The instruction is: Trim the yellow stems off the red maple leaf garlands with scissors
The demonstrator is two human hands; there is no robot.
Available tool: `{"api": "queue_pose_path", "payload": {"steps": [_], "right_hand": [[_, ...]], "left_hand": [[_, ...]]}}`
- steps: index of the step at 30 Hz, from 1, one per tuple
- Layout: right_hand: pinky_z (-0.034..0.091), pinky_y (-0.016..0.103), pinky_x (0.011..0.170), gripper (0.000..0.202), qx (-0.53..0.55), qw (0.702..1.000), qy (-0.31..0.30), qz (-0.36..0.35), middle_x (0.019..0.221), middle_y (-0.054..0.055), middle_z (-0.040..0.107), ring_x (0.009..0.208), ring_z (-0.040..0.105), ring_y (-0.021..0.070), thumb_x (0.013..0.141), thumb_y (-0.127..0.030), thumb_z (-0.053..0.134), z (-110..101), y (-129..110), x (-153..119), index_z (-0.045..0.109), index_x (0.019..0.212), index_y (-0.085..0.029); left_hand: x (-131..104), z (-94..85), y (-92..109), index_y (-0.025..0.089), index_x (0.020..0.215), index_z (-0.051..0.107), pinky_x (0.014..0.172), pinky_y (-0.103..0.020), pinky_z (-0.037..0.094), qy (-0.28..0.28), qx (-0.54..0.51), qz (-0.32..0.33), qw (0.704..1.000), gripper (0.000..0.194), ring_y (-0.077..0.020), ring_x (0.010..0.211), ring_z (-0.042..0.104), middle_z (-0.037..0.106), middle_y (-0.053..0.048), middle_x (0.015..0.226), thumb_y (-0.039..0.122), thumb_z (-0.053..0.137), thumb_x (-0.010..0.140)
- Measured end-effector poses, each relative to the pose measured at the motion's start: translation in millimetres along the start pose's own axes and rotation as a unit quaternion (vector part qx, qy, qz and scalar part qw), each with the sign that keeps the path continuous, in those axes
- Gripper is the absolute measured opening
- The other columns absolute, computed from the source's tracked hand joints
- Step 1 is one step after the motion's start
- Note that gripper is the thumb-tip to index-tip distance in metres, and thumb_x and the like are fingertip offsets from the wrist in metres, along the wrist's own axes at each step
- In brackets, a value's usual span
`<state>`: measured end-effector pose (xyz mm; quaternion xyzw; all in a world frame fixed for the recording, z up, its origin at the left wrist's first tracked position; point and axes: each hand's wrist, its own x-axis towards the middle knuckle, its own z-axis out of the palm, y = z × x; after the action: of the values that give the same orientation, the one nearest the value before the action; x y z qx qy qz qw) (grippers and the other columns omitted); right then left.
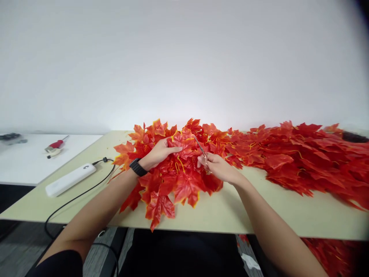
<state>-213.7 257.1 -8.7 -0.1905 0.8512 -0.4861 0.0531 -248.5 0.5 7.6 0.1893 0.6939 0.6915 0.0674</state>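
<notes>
A bunch of red-orange artificial maple leaves (187, 186) with yellow edges lies on the table in front of me. My left hand (161, 152), with a black watch on the wrist, is closed on one of these leaves, thumb on top. My right hand (216, 165) grips a pair of scissors (201, 149) by the handles. Their metal blades point up and away, close to the leaf at my left hand. Whether the blades touch a stem cannot be made out. Yellow stems show between the leaves below my left thumb.
A large heap of similar leaves (302, 157) covers the table's right side. A white oblong device (70, 180) with a black cable (83, 191) lies at left. On the white table (25, 165) beyond is a red-handled tool (57, 144). More leaves (328, 254) are below the table's edge.
</notes>
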Motion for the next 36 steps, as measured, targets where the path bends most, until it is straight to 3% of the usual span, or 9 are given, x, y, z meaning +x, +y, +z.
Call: {"api": "queue_pose_path", "payload": {"steps": [4, 11, 18, 21, 25, 27, 31, 33, 36], "right_hand": [[0.039, 0.029, 0.065, 0.056, 0.055, 0.997, 0.023, 0.044, 0.072, 0.0, 0.047, 0.066, 0.042, 0.0132, 0.093, -0.072, 0.055, -4, 4, 1, 0.06, 0.081, -0.018], [0.04, 0.029, 0.068, 0.053, 0.026, 0.998, 0.052, -0.015, 0.082, 0.001, 0.053, 0.072, 0.045, 0.0142, 0.098, -0.07, 0.049, 8, 2, 3, 0.062, 0.093, -0.019], [0.036, 0.028, 0.065, 0.056, 0.06, 0.996, 0.036, -0.056, 0.072, -0.002, 0.043, 0.067, 0.038, 0.0129, 0.096, -0.073, 0.051, 22, -5, 0, 0.047, 0.08, -0.02], [0.035, 0.028, 0.063, 0.057, 0.087, 0.995, 0.004, -0.052, 0.071, -0.002, 0.042, 0.066, 0.038, 0.0124, 0.094, -0.075, 0.052, 27, -4, -1, 0.047, 0.079, -0.02], [0.033, 0.026, 0.062, 0.052, 0.131, 0.99, 0.025, -0.034, 0.071, -0.003, 0.044, 0.064, 0.037, 0.0106, 0.087, -0.069, 0.067, 34, 0, 3, 0.055, 0.082, -0.018], [0.03, 0.026, 0.057, 0.051, 0.187, 0.982, 0.032, 0.01, 0.066, -0.004, 0.042, 0.059, 0.036, 0.0097, 0.082, -0.065, 0.073, 37, 0, 4, 0.053, 0.078, -0.019], [0.029, 0.025, 0.052, 0.048, 0.306, 0.948, 0.049, 0.077, 0.065, -0.003, 0.049, 0.056, 0.04, 0.0097, 0.073, -0.056, 0.082, 39, -3, 6, 0.053, 0.076, -0.019], [0.029, 0.025, 0.05, 0.044, 0.342, 0.934, 0.056, 0.086, 0.07, -0.001, 0.054, 0.057, 0.043, 0.0095, 0.071, -0.051, 0.084, 38, -4, 6, 0.056, 0.077, -0.018], [0.03, 0.025, 0.048, 0.039, 0.354, 0.927, 0.075, 0.097, 0.074, 0.0, 0.057, 0.057, 0.045, 0.0094, 0.071, -0.047, 0.083, 39, -1, 8, 0.059, 0.078, -0.017]], "left_hand": [[-3, -2.1, -22, 0.013, 0.087, 0.079, 0.085, -0.036, 0.058, 0.023, -0.023, -0.023, 0.999, 0.025, -0.0225, 0.086, 0.074, 0.081, -0.01, 0.099, 0.036, 0.084, 0.078], [-13, -8.6, -39, 0.017, 0.086, 0.081, 0.08, -0.041, 0.058, 0.021, 0.061, -0.05, 0.997, 0.033, -0.0254, 0.082, 0.073, 0.08, -0.01, 0.095, 0.049, 0.083, 0.08], [-15, 0.2, -32, 0.016, 0.116, 0.077, 0.106, -0.043, 0.054, -0.068, 0.081, 0.054, 0.993, 0.047, -0.0279, 0.114, 0.071, 0.077, -0.012, 0.119, 0.05, 0.08, 0.084], [-16, 3.9, -30, 0.015, 0.113, 0.077, 0.104, -0.043, 0.055, -0.068, 0.11, 0.056, 0.99, 0.046, -0.0275, 0.109, 0.072, 0.078, -0.012, 0.117, 0.05, 0.08, 0.084], [-18, 7.7, -32, 0.014, 0.118, 0.07, 0.105, -0.042, 0.053, -0.039, 0.187, 0.083, 0.978, 0.053, -0.0279, 0.113, 0.069, 0.073, -0.013, 0.125, 0.052, 0.081, 0.083], [-19, 10.8, -35, 0.016, 0.132, 0.06, 0.113, -0.043, 0.047, 0.03, 0.253, 0.136, 0.957, 0.068, -0.0285, 0.126, 0.061, 0.064, -0.014, 0.139, 0.052, 0.083, 0.08], [-27, 18.0, -36, 0.018, 0.148, 0.042, 0.12, -0.046, 0.036, 0.143, 0.391, 0.248, 0.875, 0.086, -0.0314, 0.142, 0.044, 0.047, -0.019, 0.153, 0.051, 0.084, 0.08], [-32, 20.7, -32, 0.021, 0.148, 0.045, 0.119, -0.048, 0.033, 0.145, 0.453, 0.272, 0.837, 0.075, -0.0326, 0.142, 0.042, 0.047, -0.018, 0.154, 0.049, 0.078, 0.087], [-39, 23.7, -25, 0.027, 0.134, 0.064, 0.112, -0.05, 0.032, 0.077, 0.529, 0.271, 0.801, 0.046, -0.0331, 0.136, 0.046, 0.058, -0.011, 0.148, 0.051, 0.069, 0.094]]}}
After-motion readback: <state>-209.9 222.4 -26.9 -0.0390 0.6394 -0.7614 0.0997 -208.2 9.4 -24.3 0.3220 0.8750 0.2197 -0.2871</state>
